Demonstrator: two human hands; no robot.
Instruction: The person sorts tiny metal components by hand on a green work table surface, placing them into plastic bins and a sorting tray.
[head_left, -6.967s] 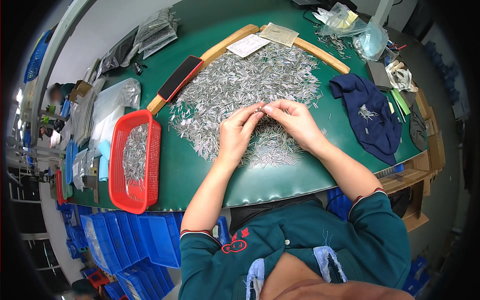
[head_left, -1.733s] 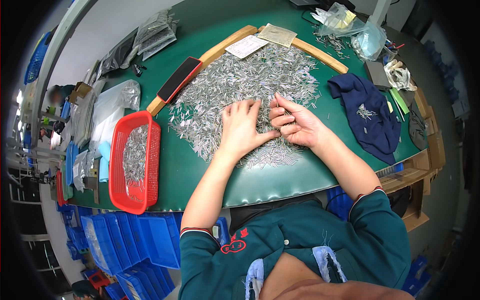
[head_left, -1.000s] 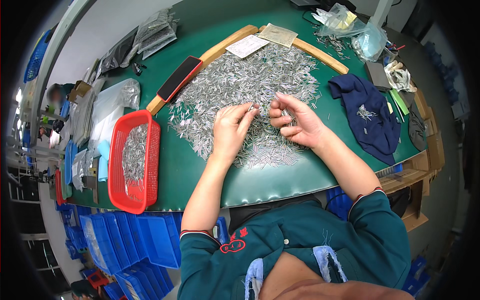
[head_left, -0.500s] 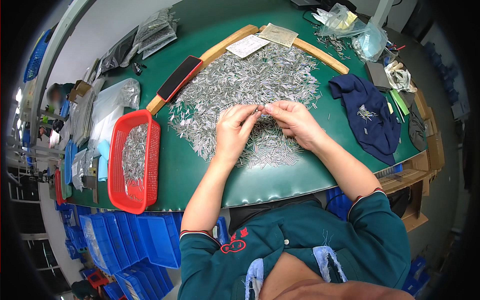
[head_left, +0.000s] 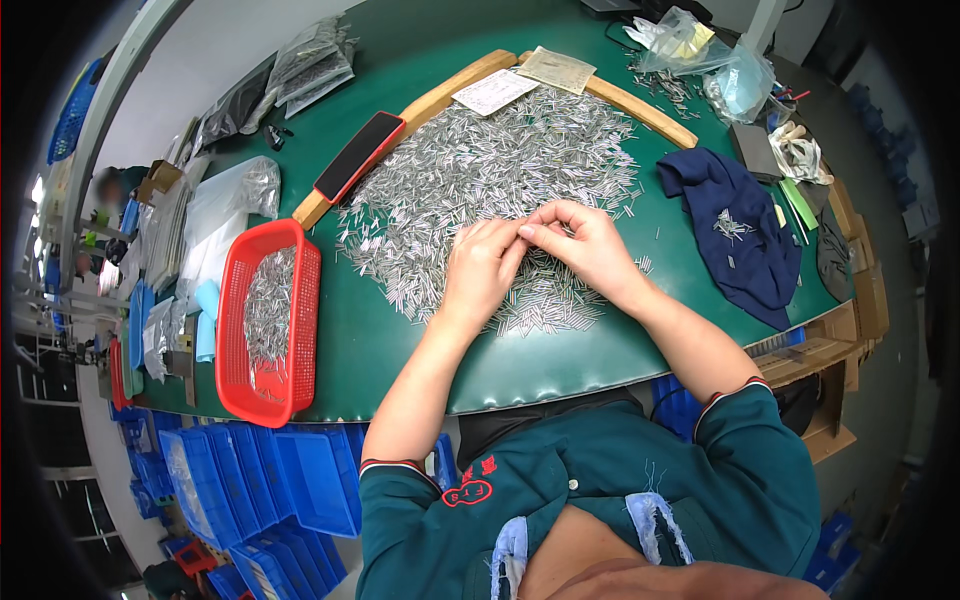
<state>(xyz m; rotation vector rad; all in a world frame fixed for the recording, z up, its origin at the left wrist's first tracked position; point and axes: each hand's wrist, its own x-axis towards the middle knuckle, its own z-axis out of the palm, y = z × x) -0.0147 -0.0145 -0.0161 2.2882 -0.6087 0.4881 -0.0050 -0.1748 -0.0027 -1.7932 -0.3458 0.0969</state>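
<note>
A wide heap of small shiny metal pins [head_left: 480, 160] covers the middle of the green table. Above its near part my left hand [head_left: 480, 265] and my right hand [head_left: 585, 250] meet, fingertips pressed together. Both are closed in a pinch, and whatever sits between the fingertips is too small or too hidden to make out. To the left stands a red plastic basket [head_left: 228, 330] with many similar pins [head_left: 268, 305] inside. On the right a dark blue cloth [head_left: 755, 270] lies crumpled, bearing a little cluster of pins [head_left: 732, 226].
Wooden bars [head_left: 640, 112] edge the heap at the back, with paper slips [head_left: 495, 91] on them. A black and red block [head_left: 360, 155] rests on the left bar. Plastic bags [head_left: 235, 200] lie far left; blue bins [head_left: 315, 480] are stacked below the table edge.
My hands have come a little lower and closer together, the right fingers bending in more. The basket, cloth and heap look the same.
</note>
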